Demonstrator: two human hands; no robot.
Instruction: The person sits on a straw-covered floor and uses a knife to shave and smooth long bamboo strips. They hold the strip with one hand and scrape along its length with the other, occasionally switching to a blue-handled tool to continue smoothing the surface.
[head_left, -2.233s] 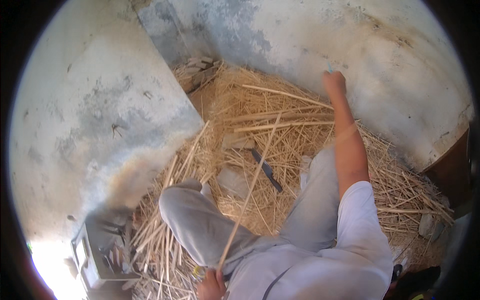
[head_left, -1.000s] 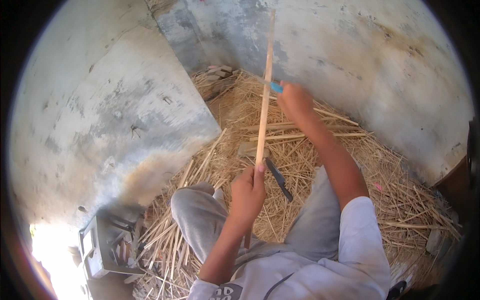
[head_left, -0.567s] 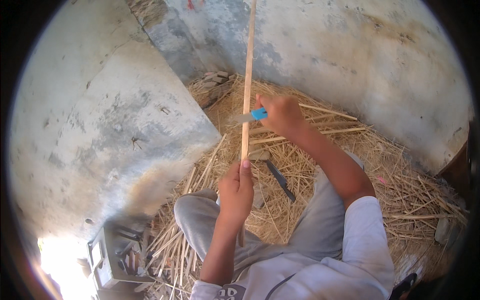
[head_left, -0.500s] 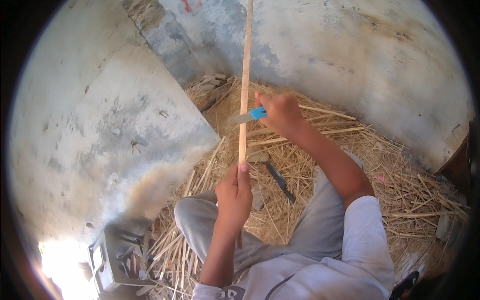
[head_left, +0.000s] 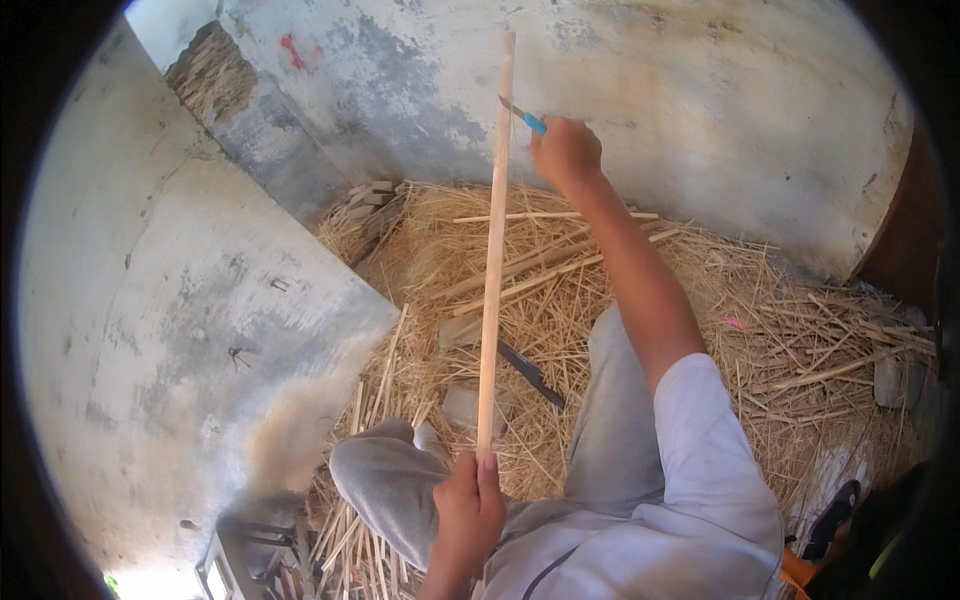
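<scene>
A long, pale wooden strip (head_left: 494, 270), likely split bamboo, stands nearly upright in front of me. My left hand (head_left: 469, 508) is closed round its lower part, thumb pressed along the strip. Up near the strip's far end, my right hand (head_left: 568, 152) grips a knife with a blue handle (head_left: 534, 122). Its short blade (head_left: 512, 105) lies against the strip. On the shavings between my legs rests a dark, flat blade-like tool (head_left: 530, 374), partly hidden behind the strip.
Straw-like shavings and thin strips (head_left: 540, 250) cover the floor. A slanting wall panel (head_left: 200, 300) stands left, a stained wall (head_left: 700, 130) ahead. Brick pieces (head_left: 372, 195) lie in the far corner, a grey frame (head_left: 225, 570) at lower left, and a dark sandal (head_left: 832, 520) at lower right.
My right hand and the knife have moved up and away along the strip toward its far end. My left hand has come down nearer my body, still holding the strip; its far tip now shows.
</scene>
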